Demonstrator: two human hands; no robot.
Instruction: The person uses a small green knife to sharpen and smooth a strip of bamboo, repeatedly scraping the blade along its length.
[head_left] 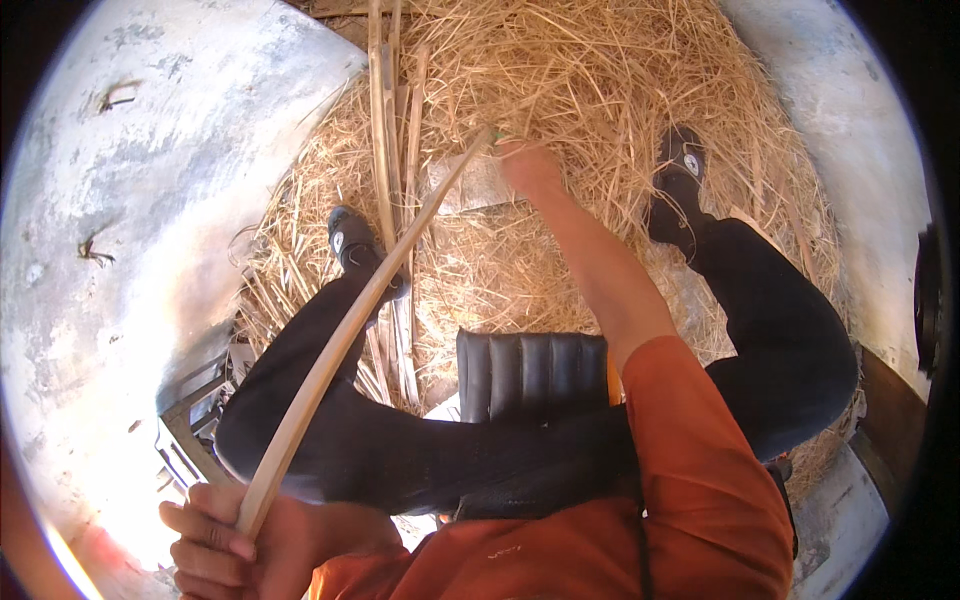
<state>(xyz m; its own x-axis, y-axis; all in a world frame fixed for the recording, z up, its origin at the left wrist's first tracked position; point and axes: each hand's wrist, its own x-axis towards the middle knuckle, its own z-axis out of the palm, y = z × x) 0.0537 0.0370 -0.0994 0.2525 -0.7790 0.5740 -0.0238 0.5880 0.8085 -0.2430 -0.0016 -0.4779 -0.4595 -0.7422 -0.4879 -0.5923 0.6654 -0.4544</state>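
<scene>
A long, pale strip of wood or bamboo [345, 330] slants from the lower left up to the middle of the straw. At its near end my left hand [220, 545] is closed, the fingers wrapped round it and the thumb lying along it. My right arm reaches out, and my right hand [530, 168] is closed beside the strip's far end. A small bit of green shows at its fingers; what it grips is mostly hidden. Under the far part of the strip a flat, light-coloured block [475, 190] sits among the straw.
Straw or thin shavings [610, 70] cover the floor. Long split strips [383, 130] lie at the left of the middle. My two legs spread to either side of a black padded seat edge [530, 375]. Weathered pale walls [130, 190] stand left and right.
</scene>
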